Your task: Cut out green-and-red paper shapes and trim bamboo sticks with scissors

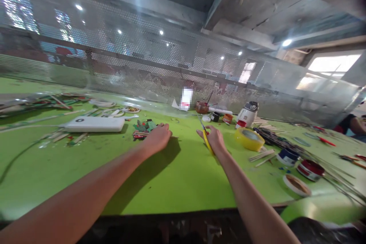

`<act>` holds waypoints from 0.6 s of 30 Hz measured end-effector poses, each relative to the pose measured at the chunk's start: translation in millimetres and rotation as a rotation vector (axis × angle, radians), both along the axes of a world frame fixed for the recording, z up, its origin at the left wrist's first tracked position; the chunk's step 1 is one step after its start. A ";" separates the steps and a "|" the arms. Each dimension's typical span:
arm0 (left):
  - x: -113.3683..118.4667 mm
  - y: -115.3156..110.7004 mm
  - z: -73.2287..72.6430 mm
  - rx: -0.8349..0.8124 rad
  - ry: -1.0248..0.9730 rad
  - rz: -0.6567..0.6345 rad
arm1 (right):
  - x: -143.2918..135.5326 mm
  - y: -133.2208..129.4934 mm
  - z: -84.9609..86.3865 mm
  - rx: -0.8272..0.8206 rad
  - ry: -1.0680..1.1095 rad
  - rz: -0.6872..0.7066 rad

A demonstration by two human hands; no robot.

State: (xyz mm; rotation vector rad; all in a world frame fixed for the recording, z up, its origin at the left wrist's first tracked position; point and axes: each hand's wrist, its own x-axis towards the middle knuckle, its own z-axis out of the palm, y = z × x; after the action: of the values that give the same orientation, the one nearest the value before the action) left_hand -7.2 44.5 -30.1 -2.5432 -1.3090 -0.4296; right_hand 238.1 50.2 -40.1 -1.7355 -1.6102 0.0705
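Observation:
My left hand (158, 137) is low over the green tabletop, right beside a small pile of green and red painted pieces (143, 129). Its fingers are curled downward, and what they pinch, if anything, is hidden. A yellow-handled pair of pliers (208, 143) is in my right hand (215, 139), its metal tip pointing away from me. The fingers are wrapped round the handles. Bare green tabletop (185, 175) lies between the two hands.
A white power bank (95, 124) with a cable lies left. Yellow tape (250, 139), a blue paint jar (287, 157), a red paint jar (310, 169) and a white bottle (248, 113) stand right. Thin sticks (261, 155) lie nearby. A perforated screen (143, 57) borders the back.

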 end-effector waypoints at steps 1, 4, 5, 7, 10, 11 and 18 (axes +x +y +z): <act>-0.5 0.8 0.4 -0.026 0.013 0.012 | 0.1 0.3 0.1 -0.009 -0.001 -0.001; -3.2 1.4 2.2 -0.048 0.010 0.036 | 0.6 1.0 1.0 -0.042 -0.007 -0.009; -4.0 0.9 2.9 -0.049 0.004 0.039 | 0.8 0.9 1.5 -0.048 -0.008 -0.012; -4.9 -0.5 4.1 -0.053 -0.008 0.039 | 1.2 0.1 2.5 -0.055 -0.012 -0.020; -5.1 -2.1 4.8 -0.062 -0.001 0.043 | 1.3 -3.2 4.2 -0.056 -0.023 -0.040; -5.0 -2.0 4.5 -0.060 0.007 0.046 | 1.3 -4.6 4.7 -0.053 -0.029 -0.052; -5.7 3.0 -0.8 -0.069 0.063 0.094 | 6.4 -6.3 4.4 -0.234 -0.223 -0.250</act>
State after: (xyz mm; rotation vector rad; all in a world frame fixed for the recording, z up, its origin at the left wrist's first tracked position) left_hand -12.9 47.4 -30.9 -2.5150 -1.4366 -0.2877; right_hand 244.4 43.9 -35.7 -2.1791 -1.5761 -0.0603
